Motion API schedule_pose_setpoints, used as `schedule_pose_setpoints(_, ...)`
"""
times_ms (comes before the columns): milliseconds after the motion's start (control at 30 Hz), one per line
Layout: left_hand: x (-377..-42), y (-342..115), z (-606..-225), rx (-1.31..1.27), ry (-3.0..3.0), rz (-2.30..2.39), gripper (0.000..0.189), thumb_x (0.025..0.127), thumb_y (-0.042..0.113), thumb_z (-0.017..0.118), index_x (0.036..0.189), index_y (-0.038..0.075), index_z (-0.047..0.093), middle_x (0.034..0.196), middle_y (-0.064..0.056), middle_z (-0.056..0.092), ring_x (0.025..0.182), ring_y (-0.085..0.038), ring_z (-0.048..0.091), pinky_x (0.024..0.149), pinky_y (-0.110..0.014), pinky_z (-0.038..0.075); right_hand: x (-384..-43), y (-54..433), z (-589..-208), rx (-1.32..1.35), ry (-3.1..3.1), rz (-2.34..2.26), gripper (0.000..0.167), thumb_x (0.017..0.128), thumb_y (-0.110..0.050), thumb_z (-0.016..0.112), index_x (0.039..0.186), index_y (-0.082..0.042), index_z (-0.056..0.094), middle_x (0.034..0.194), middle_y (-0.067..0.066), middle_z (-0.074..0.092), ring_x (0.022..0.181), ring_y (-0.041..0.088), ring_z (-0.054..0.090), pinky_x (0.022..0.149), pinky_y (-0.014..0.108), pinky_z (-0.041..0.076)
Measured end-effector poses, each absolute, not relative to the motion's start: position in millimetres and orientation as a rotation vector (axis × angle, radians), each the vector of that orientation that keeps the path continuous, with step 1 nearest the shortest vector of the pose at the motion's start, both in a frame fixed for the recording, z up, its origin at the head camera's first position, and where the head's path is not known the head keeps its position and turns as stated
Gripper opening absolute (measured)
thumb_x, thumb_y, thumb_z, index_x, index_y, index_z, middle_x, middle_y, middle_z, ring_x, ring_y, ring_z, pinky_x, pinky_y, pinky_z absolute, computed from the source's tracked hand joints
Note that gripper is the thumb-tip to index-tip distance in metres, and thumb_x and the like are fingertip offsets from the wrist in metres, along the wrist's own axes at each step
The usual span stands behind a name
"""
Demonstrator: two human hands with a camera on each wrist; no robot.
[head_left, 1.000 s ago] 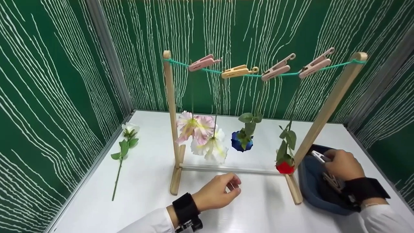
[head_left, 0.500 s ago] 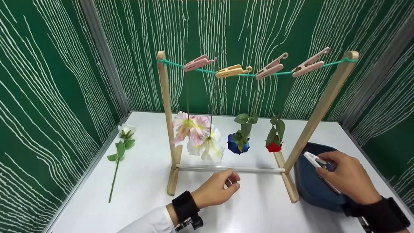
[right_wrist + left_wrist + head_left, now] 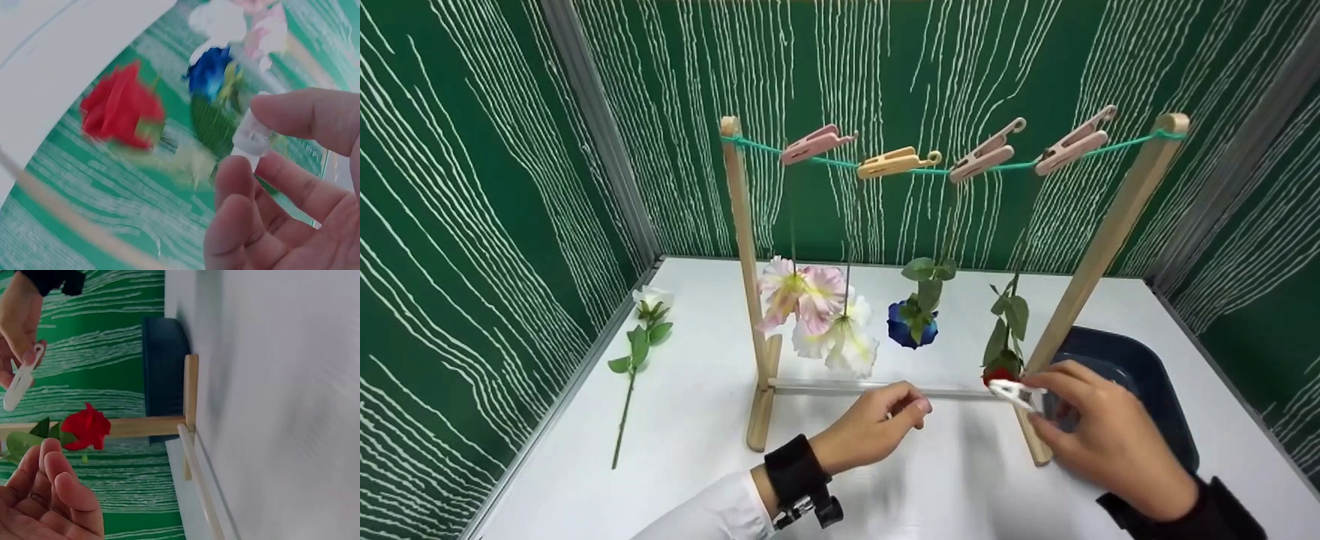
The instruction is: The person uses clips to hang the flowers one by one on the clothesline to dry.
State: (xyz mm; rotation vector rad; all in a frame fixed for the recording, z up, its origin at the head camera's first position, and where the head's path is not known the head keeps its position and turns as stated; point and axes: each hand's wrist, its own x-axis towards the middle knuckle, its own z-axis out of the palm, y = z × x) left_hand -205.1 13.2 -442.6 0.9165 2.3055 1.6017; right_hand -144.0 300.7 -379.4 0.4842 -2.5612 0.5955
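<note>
My right hand (image 3: 1114, 431) pinches a white clothespin (image 3: 1011, 393) between thumb and fingertips, in front of the hanging red rose (image 3: 121, 107). In the left wrist view the same clothespin (image 3: 21, 382) points downward from the fingers. My left hand (image 3: 866, 429) holds nothing, its fingers loosely curled, close over the table before the rack's clear crossbar (image 3: 885, 388). From the green cord hang a pink flower (image 3: 802, 291), a white flower (image 3: 844, 346), a blue rose (image 3: 913, 326) and the red rose, heads down, each under a clothespin such as the yellow one (image 3: 894, 163).
A white rose (image 3: 639, 346) with a long stem lies on the table at the left. Wooden posts (image 3: 1117, 232) carry the cord. Behind my right hand stands a dark blue basin (image 3: 1166, 390). Green walls with white streaks enclose the white table (image 3: 697, 480).
My right hand has lifted the white clothespin out of the basin and carried it left to the front of the red rose. The left hand has barely moved.
</note>
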Motion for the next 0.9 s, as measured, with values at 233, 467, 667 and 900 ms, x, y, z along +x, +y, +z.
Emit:
schedule_pose_setpoints(233,-206.0,20.0,-436.4,0.943,2.229,1.639,0.033,0.115,0.027,0.053,0.112,0.0,0.071,0.097,-0.019,0.07,0.072,0.002,0.048,0.07,-0.018,0.038,-145.6,269.7,-392.2,0.657,-2.486,0.681,0.048,0.07,0.01,0.093,0.109,-0.015,0.081,0.107,-0.006,0.071,0.076,0.0,0.054,0.061,0.022,0.052)
schedule_pose_setpoints(467,-207.9,24.1,-435.7,0.991,2.199,1.601,0.037,0.115,0.028,0.053,0.103,-0.004,0.069,0.081,0.004,0.058,0.068,0.003,0.047,0.066,-0.017,0.038,-150.4,251.7,-401.4,0.833,-2.434,0.62,0.051,0.071,0.005,0.095,0.115,-0.016,0.08,0.11,-0.003,0.072,0.078,0.006,0.064,0.067,0.027,0.061)
schedule_pose_setpoints(667,-209.1,17.4,-438.7,1.041,2.259,1.563,0.037,0.116,0.026,0.051,0.099,-0.002,0.068,0.077,0.007,0.049,0.067,0.002,0.042,0.067,-0.017,0.037,-154.5,244.6,-403.7,0.848,-2.406,0.524,0.053,0.072,-0.004,0.098,0.121,-0.011,0.078,0.113,0.002,0.074,0.081,0.009,0.068,0.07,0.032,0.065)
schedule_pose_setpoints(900,-208.7,10.3,-439.3,1.054,2.275,1.545,0.036,0.117,0.024,0.049,0.101,-0.003,0.067,0.077,0.007,0.046,0.067,0.002,0.04,0.067,-0.017,0.035,-158.3,241.8,-406.1,0.871,-2.395,0.41,0.052,0.074,-0.014,0.101,0.121,-0.007,0.078,0.107,0.003,0.075,0.084,0.014,0.07,0.074,0.037,0.066)
